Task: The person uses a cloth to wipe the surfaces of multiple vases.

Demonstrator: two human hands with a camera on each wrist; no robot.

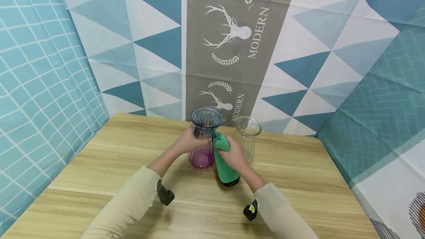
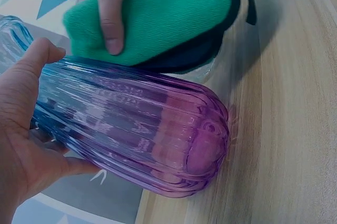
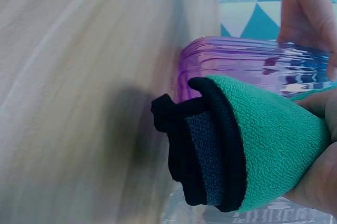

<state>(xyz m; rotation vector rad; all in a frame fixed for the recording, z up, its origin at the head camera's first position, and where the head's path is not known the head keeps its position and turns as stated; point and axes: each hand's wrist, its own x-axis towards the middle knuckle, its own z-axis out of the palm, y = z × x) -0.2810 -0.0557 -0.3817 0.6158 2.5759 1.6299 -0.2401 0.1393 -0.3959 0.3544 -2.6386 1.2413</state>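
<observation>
A ribbed glass vase [image 1: 201, 158], blue at the flared top and purple at the base, stands near the back of the table. My left hand [image 1: 189, 143] grips it around the upper body, thumb and fingers on opposite sides in the left wrist view. Bunched in my right hand [image 1: 235, 154] is a green cloth [image 1: 227, 170] with dark edging and a dark underside. The cloth is right beside the vase; in the left wrist view it overlaps the glass's edge, and I cannot tell if they touch. Behind the right hand is a clear glass vase [image 1: 248, 132], partly hidden.
The wood-grain table [image 1: 132, 180] ends at the back against a hanging with triangles and deer prints [image 1: 232, 32]. A blue grid-patterned sheet [image 1: 40, 84] hangs on the left, a teal one [image 1: 382, 113] on the right. Small black devices are on both wrists.
</observation>
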